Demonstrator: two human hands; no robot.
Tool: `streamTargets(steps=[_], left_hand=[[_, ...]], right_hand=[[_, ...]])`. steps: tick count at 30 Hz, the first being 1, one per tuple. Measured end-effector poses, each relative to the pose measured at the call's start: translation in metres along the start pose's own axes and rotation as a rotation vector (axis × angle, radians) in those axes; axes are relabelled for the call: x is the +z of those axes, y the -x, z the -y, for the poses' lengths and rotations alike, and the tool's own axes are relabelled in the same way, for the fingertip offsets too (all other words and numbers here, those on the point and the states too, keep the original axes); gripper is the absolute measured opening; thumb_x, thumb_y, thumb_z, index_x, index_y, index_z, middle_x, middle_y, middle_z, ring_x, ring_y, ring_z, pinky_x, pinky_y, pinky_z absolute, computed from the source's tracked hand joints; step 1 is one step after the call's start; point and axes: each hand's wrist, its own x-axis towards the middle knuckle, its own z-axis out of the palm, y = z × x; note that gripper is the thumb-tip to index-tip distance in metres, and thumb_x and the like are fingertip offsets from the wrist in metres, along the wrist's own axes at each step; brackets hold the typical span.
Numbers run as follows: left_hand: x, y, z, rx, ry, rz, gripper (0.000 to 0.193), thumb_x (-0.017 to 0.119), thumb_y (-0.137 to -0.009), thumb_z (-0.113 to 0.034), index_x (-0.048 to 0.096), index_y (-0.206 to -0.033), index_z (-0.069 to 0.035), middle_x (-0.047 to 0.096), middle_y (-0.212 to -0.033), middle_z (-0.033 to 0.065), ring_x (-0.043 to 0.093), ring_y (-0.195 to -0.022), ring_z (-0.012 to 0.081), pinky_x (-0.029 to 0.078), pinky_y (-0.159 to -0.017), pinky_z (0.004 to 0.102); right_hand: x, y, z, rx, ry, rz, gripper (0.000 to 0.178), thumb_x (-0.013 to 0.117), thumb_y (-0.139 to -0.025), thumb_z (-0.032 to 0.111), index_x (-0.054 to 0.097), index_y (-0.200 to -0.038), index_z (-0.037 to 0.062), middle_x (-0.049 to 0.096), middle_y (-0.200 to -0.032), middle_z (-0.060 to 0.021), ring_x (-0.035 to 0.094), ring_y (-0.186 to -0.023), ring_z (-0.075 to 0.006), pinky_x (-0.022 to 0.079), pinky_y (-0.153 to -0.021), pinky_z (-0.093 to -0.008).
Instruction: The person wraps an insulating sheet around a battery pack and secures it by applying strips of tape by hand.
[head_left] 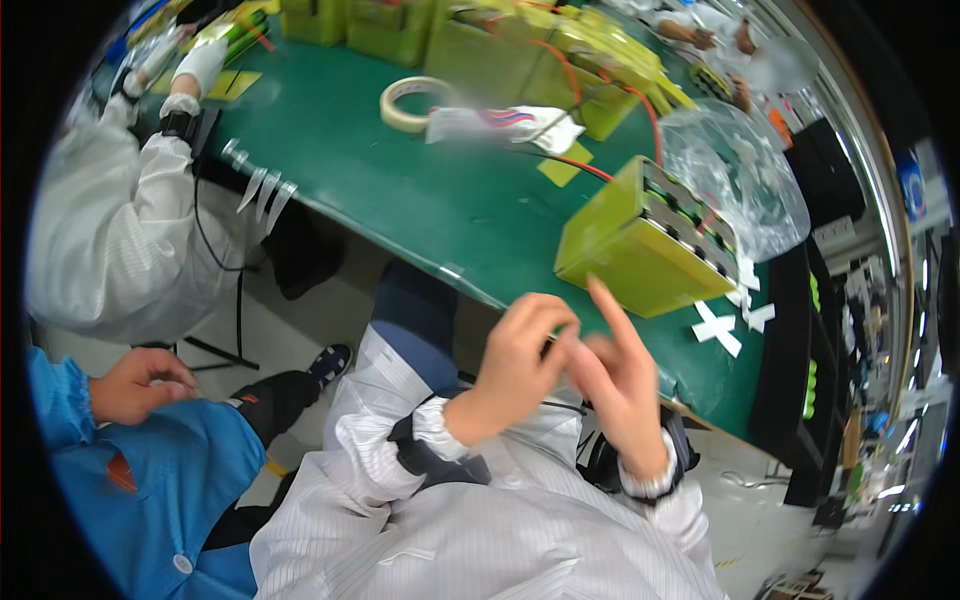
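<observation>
Both my hands meet above my lap, just off the near edge of the green table (370,200). My left hand (515,365) is closed, thumb and fingers drawn together; whether something thin sits in the pinch, I cannot make out. Its fingertips touch the thumb side of my right hand (625,385). That right hand has its index finger stretched upward and its thumb apart, with nothing visible held. Just beyond the fingers stands a yellow-green wrapped battery pack (625,240), its dark top side showing cells and red wire. It is tilted in this view and not gripped.
White tape strips (717,328) lie right of the pack, near a clear plastic bag (730,170). A masking tape roll (400,112) and a white packet (500,125) lie farther back. More yellow packs (480,50) line the far side. Co-workers (140,410) sit at left.
</observation>
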Motion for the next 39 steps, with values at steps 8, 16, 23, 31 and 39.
streamTargets(steps=[8, 16, 23, 31, 39], left_hand=[[-0.004, -0.007, 0.004, -0.072, -0.143, -0.034, 0.047, 0.051, -0.088, -0.008, 0.037, -0.131, 0.003, 0.045, -0.129, 0.0188, 0.047, -0.115, 0.028, 0.037, -0.095, 0.0349], [0.035, -0.065, 0.024, -0.242, 0.016, 0.12, 0.043, 0.042, -0.095, -0.017, 0.036, -0.131, 0.006, 0.045, -0.13, 0.0135, 0.043, -0.118, 0.0183, 0.031, -0.098, 0.0275], [0.016, -0.124, 0.06, -0.424, 0.36, 0.105, 0.04, 0.045, -0.094, -0.019, 0.043, -0.127, 0.004, 0.053, -0.12, 0.0071, 0.048, -0.111, 0.0143, 0.036, -0.094, 0.026], [0.046, -0.016, 0.012, -0.181, 0.062, 0.07, 0.056, 0.049, -0.089, -0.006, 0.023, -0.137, 0.005, 0.029, -0.14, 0.0177, 0.034, -0.128, 0.0265, 0.026, -0.105, 0.0328], [0.057, -0.017, -0.018, -0.094, 0.209, 0.189, 0.073, 0.056, -0.085, 0.0, 0.009, -0.141, 0.005, 0.023, -0.144, 0.0182, 0.025, -0.133, 0.0245, 0.022, -0.107, 0.0338]], right_hand=[[-0.068, 0.014, -0.054, -0.182, -0.131, -0.642, 0.053, 0.047, -0.085, -0.002, 0.033, -0.136, 0.0009, 0.053, -0.111, -0.009, 0.051, -0.099, -0.0137, 0.042, -0.083, -0.0253], [-0.048, -0.006, -0.082, -0.225, -0.062, -0.494, 0.077, 0.042, -0.07, -0.006, 0.01, -0.141, -0.0036, 0.016, -0.144, -0.0263, 0.021, -0.134, -0.037, 0.021, -0.108, -0.0341], [0.004, 0.005, -0.072, -0.349, -0.138, -0.39, 0.071, 0.041, -0.072, -0.008, 0.016, -0.139, -0.0061, 0.021, -0.143, -0.0254, 0.024, -0.133, -0.0354, 0.022, -0.108, -0.0373], [-0.048, -0.026, -0.098, -0.29, -0.099, -0.633, 0.063, 0.038, -0.073, -0.008, 0.026, -0.135, -0.0055, 0.034, -0.135, -0.0245, 0.034, -0.125, -0.0378, 0.029, -0.103, -0.0379], [-0.037, -0.025, -0.094, -0.326, -0.043, -0.495, 0.063, 0.037, -0.067, -0.011, 0.033, -0.129, -0.0082, 0.04, -0.128, -0.0267, 0.04, -0.119, -0.0401, 0.034, -0.1, -0.0389]])
